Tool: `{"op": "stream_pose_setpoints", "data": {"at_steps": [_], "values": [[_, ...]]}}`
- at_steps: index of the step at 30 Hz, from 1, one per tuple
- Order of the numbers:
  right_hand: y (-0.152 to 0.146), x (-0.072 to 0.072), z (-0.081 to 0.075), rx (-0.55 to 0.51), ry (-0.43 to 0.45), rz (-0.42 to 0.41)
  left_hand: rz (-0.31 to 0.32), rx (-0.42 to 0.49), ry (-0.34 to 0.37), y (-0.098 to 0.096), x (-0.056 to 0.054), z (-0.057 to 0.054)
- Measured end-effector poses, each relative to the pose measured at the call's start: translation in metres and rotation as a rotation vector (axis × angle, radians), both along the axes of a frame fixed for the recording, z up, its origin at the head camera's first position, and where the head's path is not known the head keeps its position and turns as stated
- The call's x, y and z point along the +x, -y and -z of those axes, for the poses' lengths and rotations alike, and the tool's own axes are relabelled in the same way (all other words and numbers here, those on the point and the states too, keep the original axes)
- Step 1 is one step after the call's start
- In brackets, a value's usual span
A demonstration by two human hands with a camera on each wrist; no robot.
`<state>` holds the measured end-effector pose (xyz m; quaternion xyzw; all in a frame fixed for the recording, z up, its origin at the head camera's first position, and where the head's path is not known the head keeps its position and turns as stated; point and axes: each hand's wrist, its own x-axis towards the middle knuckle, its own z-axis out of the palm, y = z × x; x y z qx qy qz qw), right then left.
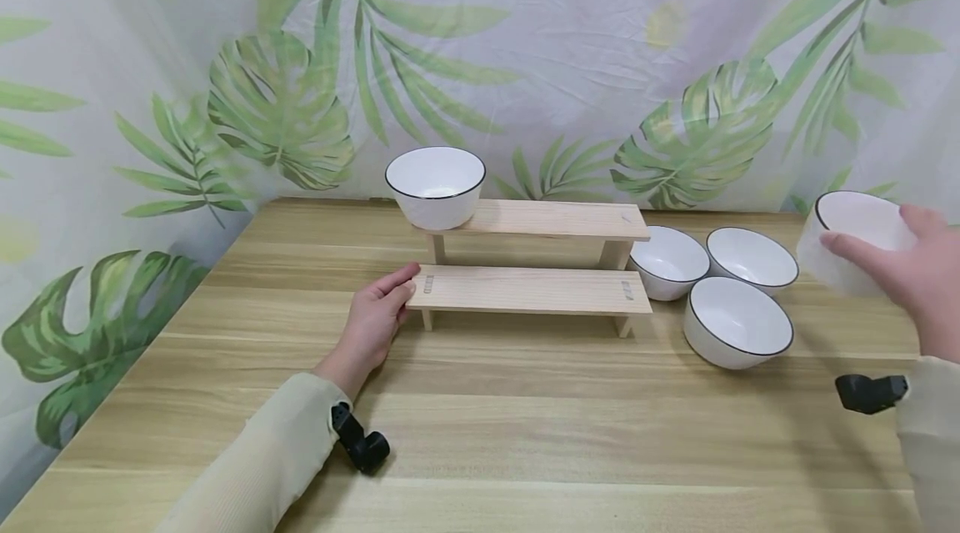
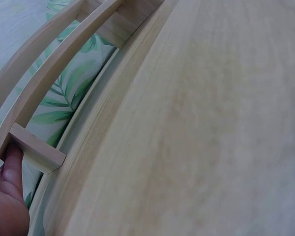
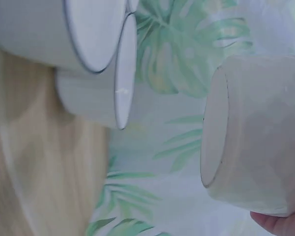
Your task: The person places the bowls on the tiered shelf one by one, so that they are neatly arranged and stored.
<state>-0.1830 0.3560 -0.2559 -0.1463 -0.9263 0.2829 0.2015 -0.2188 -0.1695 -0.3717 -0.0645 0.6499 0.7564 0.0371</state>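
My left hand (image 1: 377,312) holds the left end of the lower board of a two-step wooden rack (image 1: 525,289). In the left wrist view its fingers (image 2: 12,169) reach under that board beside a leg. At the far right, my right hand (image 1: 926,266) grips a white bowl (image 1: 847,253) by its side, thumb at the rim. The right wrist view shows this held bowl (image 3: 265,132) up off the table, its base towards the camera. Another white bowl (image 1: 435,187) with a dark rim stands on the upper board's left end.
Right of the rack, three white bowls stand close together on the wooden table (image 1: 525,416): one by the rack (image 1: 670,263), one behind (image 1: 752,258) and a nearer bowl (image 1: 738,323). A leaf-print cloth (image 1: 570,66) hangs behind the table.
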Motion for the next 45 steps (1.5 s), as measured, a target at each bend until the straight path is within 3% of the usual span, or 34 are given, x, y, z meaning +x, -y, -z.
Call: {"op": "stream_pose_setpoints", "data": {"at_steps": [9, 19, 26, 36, 45], "values": [[0.022, 0.005, -0.022, 0.031, -0.017, -0.029, -0.008, -0.011, -0.002, -0.001, -0.001, 0.0], [0.046, 0.005, -0.042, 0.159, -0.042, -0.099, -0.016, 0.0, -0.008, 0.0, 0.0, -0.001], [0.063, 0.002, -0.045, 0.143, -0.061, -0.153, -0.017, -0.001, -0.011, 0.0, 0.0, 0.001], [0.089, -0.007, -0.052, 0.123, 0.024, -0.249, -0.012, -0.001, -0.013, -0.001, 0.0, 0.001], [0.118, -0.018, -0.054, 0.117, -0.019, -0.332, -0.014, 0.012, -0.012, -0.001, 0.0, 0.001]]}}
